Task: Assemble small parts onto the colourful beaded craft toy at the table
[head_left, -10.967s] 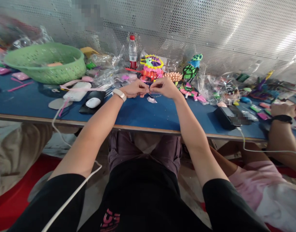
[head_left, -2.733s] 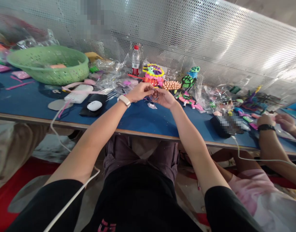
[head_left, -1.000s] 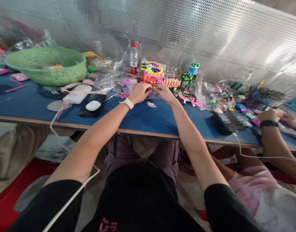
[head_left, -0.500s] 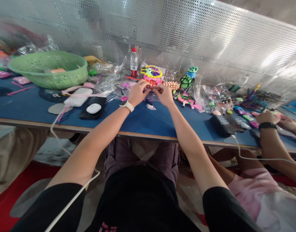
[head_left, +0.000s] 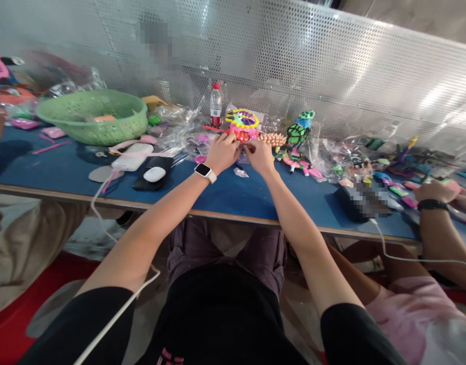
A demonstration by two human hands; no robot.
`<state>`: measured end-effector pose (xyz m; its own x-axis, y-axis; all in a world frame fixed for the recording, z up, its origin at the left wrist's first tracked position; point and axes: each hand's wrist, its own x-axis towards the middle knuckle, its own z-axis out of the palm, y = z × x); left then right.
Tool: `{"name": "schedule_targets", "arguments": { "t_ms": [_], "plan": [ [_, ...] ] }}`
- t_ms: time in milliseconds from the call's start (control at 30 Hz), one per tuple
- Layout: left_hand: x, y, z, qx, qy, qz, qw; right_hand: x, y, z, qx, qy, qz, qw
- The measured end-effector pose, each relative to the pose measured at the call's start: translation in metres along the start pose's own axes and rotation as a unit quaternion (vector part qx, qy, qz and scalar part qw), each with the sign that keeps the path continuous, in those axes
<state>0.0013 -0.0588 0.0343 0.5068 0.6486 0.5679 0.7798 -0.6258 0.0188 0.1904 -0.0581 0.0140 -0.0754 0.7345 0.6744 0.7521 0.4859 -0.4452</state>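
Observation:
My left hand [head_left: 224, 152], with a watch on its wrist, is closed at the front of a colourful clay figure [head_left: 242, 121] that has a yellow-edged purple disc on top and red and pink below. My right hand [head_left: 259, 154] is pinched close beside it, fingertips near the figure's red lower part. What the fingers hold is too small to make out. A pinecone-like brown piece [head_left: 273, 139] lies behind my right hand. Right of it stand a green and black turtle-like figure [head_left: 297, 133] and a pink and green figure [head_left: 295, 160]. A small clear plastic scrap [head_left: 240, 172] lies below my hands.
At left are a green plastic basket [head_left: 92, 134], a white power bank [head_left: 132, 157] and a white mouse-shaped case [head_left: 154, 174] on a black pouch. A red-capped bottle [head_left: 216, 106] stands behind. A black box [head_left: 364, 202] and a co-worker's hand [head_left: 436, 192] are at right.
The view has shifted slightly, so things sit a little lower and further right. My left hand has rolled, back upward, its watch face now showing. A person's hand edge appears at far left.

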Motion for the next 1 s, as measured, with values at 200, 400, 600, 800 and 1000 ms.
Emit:
{"name": "schedule_targets", "arguments": {
  "t_ms": [200,400,600,800,1000],
  "plan": [
    [-0.074,-0.054,-0.058,0.105,-0.14,-0.15,0.973,0.002,0.004,-0.001,0.042,0.025,0.038,0.998],
    [-0.123,-0.129,-0.095,0.111,-0.288,-0.263,0.914,0.004,0.001,0.007,0.096,0.024,0.041,0.994],
    [-0.078,-0.121,-0.061,0.072,-0.148,-0.237,0.957,0.002,0.003,0.005,0.105,0.029,0.042,0.993],
    [-0.078,-0.134,-0.06,0.059,-0.154,-0.275,0.947,0.002,0.011,0.003,0.102,0.017,0.051,0.993],
    [-0.126,-0.125,-0.086,0.098,-0.202,-0.354,0.908,0.001,0.014,0.012,0.113,0.021,0.043,0.992]
  ]
}}
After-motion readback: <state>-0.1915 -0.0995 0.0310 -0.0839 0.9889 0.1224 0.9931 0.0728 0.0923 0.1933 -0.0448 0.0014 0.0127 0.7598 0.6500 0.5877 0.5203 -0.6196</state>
